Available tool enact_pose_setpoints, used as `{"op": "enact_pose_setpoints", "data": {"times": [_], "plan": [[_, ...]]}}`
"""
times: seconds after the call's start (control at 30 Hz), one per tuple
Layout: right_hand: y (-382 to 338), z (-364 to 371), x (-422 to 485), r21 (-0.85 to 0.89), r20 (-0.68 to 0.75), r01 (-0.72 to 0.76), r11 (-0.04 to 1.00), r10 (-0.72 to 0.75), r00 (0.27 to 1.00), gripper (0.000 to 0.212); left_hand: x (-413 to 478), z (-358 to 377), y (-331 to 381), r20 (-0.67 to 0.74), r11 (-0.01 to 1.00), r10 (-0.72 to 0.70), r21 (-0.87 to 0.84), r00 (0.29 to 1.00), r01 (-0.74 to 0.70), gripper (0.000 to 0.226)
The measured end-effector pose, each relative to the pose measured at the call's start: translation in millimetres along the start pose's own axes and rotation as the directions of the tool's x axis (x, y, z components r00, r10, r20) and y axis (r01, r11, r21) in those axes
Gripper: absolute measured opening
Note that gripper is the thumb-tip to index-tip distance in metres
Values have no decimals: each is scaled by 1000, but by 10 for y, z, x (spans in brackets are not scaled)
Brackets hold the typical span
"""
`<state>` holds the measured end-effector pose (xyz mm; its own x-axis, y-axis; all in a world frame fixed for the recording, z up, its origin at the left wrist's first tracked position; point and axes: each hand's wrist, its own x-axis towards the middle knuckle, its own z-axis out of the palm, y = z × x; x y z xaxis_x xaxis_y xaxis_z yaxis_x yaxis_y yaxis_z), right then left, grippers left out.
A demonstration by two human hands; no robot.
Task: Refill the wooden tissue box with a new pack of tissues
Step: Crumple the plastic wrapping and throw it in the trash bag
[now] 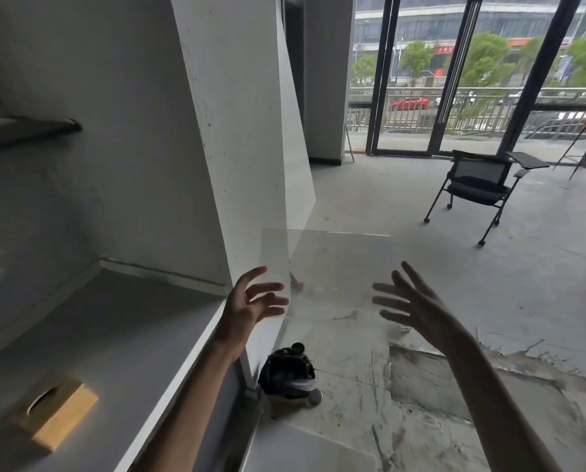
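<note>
With both my left hand (250,308) and right hand (417,308) raised, each grip released and empty, I turn toward the wooden tissue box (55,408) on the table (121,321) at lower left, reaching for it squarely.

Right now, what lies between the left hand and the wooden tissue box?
Head view: only bare grey counter between the left hand and wooden tissue box.

black chair (479,185) on floor | black bag (286,373) by counter (121,335) | red car (408,103) outside
</note>
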<state>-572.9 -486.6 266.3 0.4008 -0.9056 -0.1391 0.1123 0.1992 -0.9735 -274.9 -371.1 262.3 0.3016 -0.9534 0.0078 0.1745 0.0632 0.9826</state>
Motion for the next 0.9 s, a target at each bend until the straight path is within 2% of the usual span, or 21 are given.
{"op": "enact_pose_setpoints", "data": {"times": [0.07,0.13,0.2,0.27,0.33,0.5,0.57,0.63,0.7,0.73,0.77,0.8,0.83,0.87,0.9], "plan": [[137,31,-21,6,-37,18,1000,-18,999,82,14,-5,-35,-3,1000,6,22,1000,-6,51],[152,83,-20,-51,-114,107,993,-112,987,76,10,7,-46,3,999,2,37,1000,-3,50],[112,116,2,-166,-191,240,957,-270,944,77,21,18,-58,29,999,3,40,1000,-5,48],[68,134,9,-259,-199,363,895,-418,886,77,34,28,-36,41,999,21,40,999,-23,49],[13,117,12,-264,-198,449,854,-504,841,76,61,31,17,46,998,52,28,998,-53,53],[-84,45,32,-190,-240,588,786,-618,749,76,44,101,206,86,990,140,6,986,-141,56],[-121,78,46,-205,-237,605,770,-639,732,73,58,83,219,104,988,149,11,983,-151,56],[-176,133,57,-243,-213,592,769,-638,740,72,88,18,187,110,995,99,-20,989,-97,60],[-253,176,79,-291,-188,560,775,-621,761,70,103,-36,123,-30,996,91,27,995,-91,63],[-292,195,93,-300,-184,545,783,-608,772,69,95,-43,88,-151,979,173,133,973,-154,57],[-325,216,107,-295,-186,528,797,-590,786,70,70,-28,62,-244,923,318,302,916,-240,48],[-350,233,117,-279,-193,511,813,-569,800,71,40,9,35,-242,803,492,498,836,-329,39],[-358,249,130,-260,-198,499,827,-551,810,73,-4,75,13,-142,627,645,660,751,-414,34],[-354,265,145,-245,-199,490,836,-539,819,74,-49,173,9,-2,444,732,760,681,-475,31],[-343,280,159,-235,-196,483,844,-527,827,74,-83,280,7,134,284,756,814,640,-507,29]]}}
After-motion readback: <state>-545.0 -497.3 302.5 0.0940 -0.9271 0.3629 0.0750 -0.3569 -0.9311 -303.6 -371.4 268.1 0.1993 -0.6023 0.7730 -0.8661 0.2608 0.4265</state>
